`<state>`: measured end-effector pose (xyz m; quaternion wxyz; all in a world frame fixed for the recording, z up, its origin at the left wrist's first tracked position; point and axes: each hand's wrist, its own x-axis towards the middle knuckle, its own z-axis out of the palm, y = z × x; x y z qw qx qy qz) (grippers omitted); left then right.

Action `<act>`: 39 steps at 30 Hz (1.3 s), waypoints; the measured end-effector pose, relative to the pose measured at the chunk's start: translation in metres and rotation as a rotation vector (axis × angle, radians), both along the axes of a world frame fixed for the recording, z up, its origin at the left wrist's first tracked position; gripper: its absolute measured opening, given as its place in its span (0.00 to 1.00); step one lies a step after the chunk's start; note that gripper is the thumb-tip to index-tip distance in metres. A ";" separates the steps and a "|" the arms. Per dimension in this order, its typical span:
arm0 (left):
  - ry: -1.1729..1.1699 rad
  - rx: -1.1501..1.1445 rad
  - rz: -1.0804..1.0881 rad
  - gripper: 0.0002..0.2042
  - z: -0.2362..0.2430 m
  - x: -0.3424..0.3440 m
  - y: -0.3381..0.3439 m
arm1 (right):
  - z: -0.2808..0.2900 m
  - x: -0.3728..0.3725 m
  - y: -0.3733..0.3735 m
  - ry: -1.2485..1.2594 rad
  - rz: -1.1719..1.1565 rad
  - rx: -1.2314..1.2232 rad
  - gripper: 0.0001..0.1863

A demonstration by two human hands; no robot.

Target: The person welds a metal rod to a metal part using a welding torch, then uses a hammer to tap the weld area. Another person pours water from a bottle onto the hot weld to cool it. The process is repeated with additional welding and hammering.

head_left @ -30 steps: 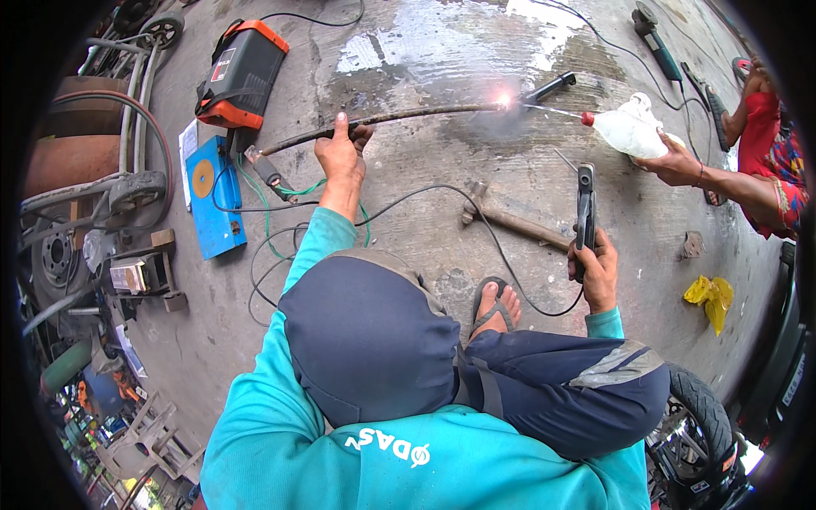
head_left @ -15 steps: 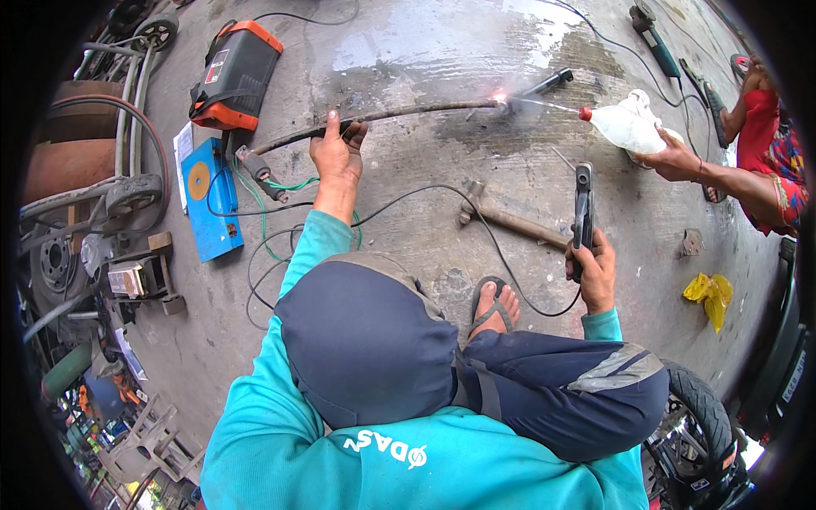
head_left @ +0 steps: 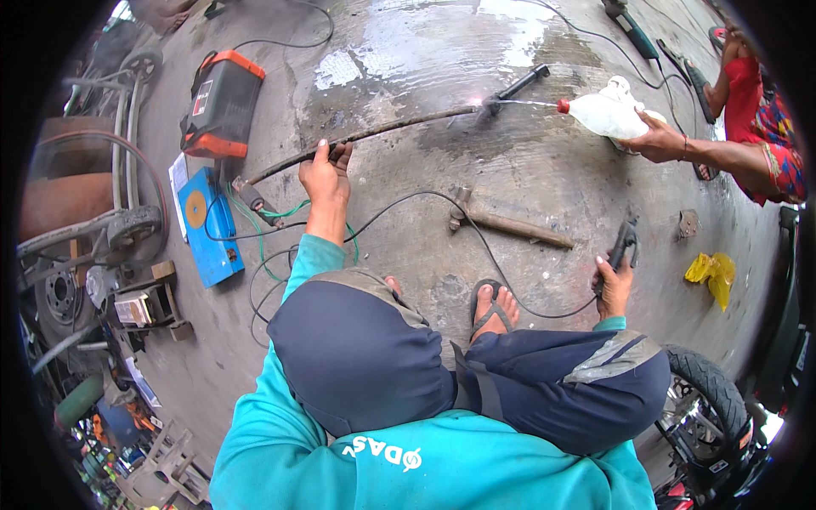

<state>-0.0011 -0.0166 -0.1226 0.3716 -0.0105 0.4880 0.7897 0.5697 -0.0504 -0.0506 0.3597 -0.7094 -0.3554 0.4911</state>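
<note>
My left hand (head_left: 325, 183) is closed around a long dark metal rod (head_left: 399, 125), held slanting above the concrete. The rod's far end meets a short dark metal piece (head_left: 518, 83) with a cross end; a faint pinkish glow and mist show at the joint. In my right hand (head_left: 614, 293), off to the right, is a black welding electrode holder (head_left: 627, 238) with a cable. From the right, another person's hand (head_left: 659, 140) squeezes a clear plastic bottle (head_left: 599, 115) with a red cap, and a thin water jet reaches the joint.
A hammer (head_left: 518, 227) lies ahead of my sandalled foot (head_left: 495, 308). At left stand an orange-and-black machine (head_left: 223, 106), a blue case (head_left: 208, 229) and a wheeled cart (head_left: 127, 225). Cables cross the floor. A yellow plastic bag (head_left: 718, 279) and angle grinder (head_left: 633, 34) lie right.
My right hand has moved right, and the electrode holder now tilts right instead of standing upright. The joint's glow is weaker. Water still streams from the bottle; my left hand keeps its grip.
</note>
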 end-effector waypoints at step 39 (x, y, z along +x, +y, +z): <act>0.259 -0.472 -0.535 0.19 0.076 -0.030 0.079 | 0.191 0.014 0.013 -0.502 0.438 0.260 0.24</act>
